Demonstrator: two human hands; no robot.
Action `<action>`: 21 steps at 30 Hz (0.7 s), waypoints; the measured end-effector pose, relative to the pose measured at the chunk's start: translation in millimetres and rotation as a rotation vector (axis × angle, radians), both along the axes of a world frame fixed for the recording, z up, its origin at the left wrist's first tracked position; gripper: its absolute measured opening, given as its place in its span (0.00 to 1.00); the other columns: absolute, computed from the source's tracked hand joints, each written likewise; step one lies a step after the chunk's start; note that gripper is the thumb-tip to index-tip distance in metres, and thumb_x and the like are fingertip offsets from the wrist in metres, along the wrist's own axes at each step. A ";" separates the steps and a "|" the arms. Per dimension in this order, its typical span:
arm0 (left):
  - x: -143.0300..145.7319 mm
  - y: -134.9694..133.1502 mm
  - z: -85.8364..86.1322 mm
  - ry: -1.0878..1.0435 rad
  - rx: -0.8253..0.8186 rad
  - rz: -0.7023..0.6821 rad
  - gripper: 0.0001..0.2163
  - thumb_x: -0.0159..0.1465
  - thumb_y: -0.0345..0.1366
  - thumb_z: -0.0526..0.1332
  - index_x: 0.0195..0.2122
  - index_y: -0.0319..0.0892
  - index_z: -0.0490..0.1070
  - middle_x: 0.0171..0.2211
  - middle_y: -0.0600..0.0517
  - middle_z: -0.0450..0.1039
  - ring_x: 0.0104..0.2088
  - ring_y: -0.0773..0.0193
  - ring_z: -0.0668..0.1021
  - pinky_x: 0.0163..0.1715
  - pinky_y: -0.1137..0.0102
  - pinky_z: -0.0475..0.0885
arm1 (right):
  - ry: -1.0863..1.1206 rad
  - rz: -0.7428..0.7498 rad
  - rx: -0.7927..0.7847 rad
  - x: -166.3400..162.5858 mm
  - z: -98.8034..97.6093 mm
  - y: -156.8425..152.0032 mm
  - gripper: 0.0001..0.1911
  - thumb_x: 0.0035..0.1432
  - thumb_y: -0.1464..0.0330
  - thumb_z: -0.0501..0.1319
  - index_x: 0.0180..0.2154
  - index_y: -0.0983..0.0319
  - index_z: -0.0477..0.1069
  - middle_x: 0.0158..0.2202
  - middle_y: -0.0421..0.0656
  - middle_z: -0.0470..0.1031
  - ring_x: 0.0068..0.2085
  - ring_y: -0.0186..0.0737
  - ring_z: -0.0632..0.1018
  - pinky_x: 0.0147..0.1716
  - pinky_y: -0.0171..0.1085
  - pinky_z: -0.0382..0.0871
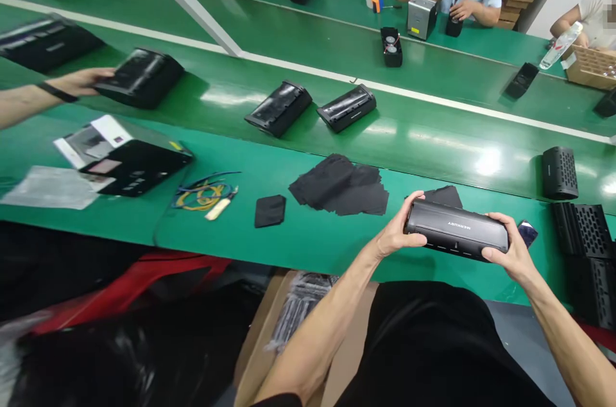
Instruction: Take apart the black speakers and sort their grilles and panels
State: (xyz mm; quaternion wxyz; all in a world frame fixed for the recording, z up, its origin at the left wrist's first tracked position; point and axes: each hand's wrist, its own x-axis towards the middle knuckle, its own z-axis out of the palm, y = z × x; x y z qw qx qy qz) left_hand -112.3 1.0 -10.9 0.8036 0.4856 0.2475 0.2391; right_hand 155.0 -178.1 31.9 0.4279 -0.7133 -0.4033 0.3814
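Note:
Between both my hands is a black speaker (457,227) with "MERKURY" lettering on its face, lifted over the front of the green table. My left hand (404,227) grips one end, thumb along the lower edge. Round the other end, my right hand (510,246) is closed in the same way. Beyond the speaker lie black fabric-like sheets (339,185), with one more black sheet (445,195) partly hidden behind it. A small stack of black pieces (270,210) rests farther left. Close to my right hand is a dark phone-like object (528,232).
More black speakers (279,108) sit on the green conveyor (423,150). Black perforated housings (584,259) are stacked at right. A boxy device (129,156) and coiled cables (206,195) lie left. A co-worker's hand (91,81) touches another speaker. An open carton (264,323) stands below the table.

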 end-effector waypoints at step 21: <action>5.1 -15.8 -42.1 0.189 -0.199 0.062 0.46 0.49 0.51 0.79 0.68 0.47 0.68 0.68 0.42 0.69 0.69 0.37 0.67 0.68 0.53 0.63 | 0.442 -0.169 -0.256 -13.8 -41.7 -10.4 0.44 0.46 0.45 0.77 0.59 0.53 0.66 0.54 0.47 0.76 0.48 0.52 0.80 0.49 0.47 0.76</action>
